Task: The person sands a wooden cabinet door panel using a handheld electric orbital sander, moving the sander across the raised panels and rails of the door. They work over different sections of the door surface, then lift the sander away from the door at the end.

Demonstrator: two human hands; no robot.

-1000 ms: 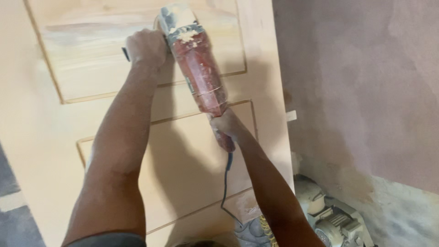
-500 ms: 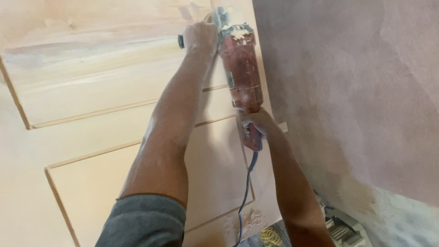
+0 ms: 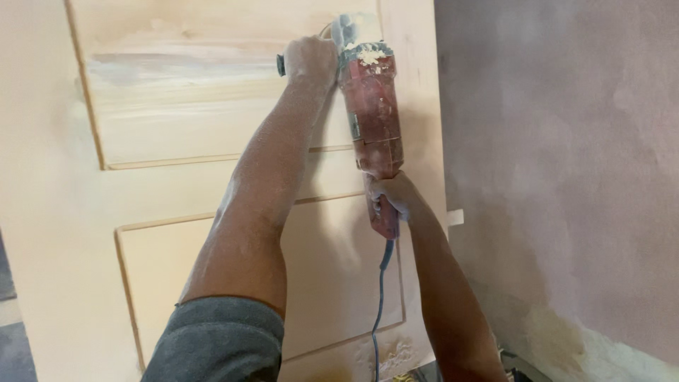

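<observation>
A dusty red angle grinder (image 3: 370, 120) is pressed head-up against a pale wooden panelled door (image 3: 177, 233). My left hand (image 3: 310, 58) grips the black side handle near the tool's head, at the upper panel's right edge. My right hand (image 3: 393, 195) is wrapped around the rear of the grinder's body. A blue power cord (image 3: 380, 297) hangs down from the tool's tail along the door. Both forearms are coated in fine dust. The disc itself is hidden behind the head.
A rough pinkish plastered wall (image 3: 566, 177) rises to the right of the door, paler near its base. Dark floor (image 3: 14, 346) shows at the lower left. My grey sleeve (image 3: 219, 339) fills the lower middle.
The grinder and both hands stay on the door's upper right area. The view has shifted, so the tool sits slightly lower and more central in frame than before.
</observation>
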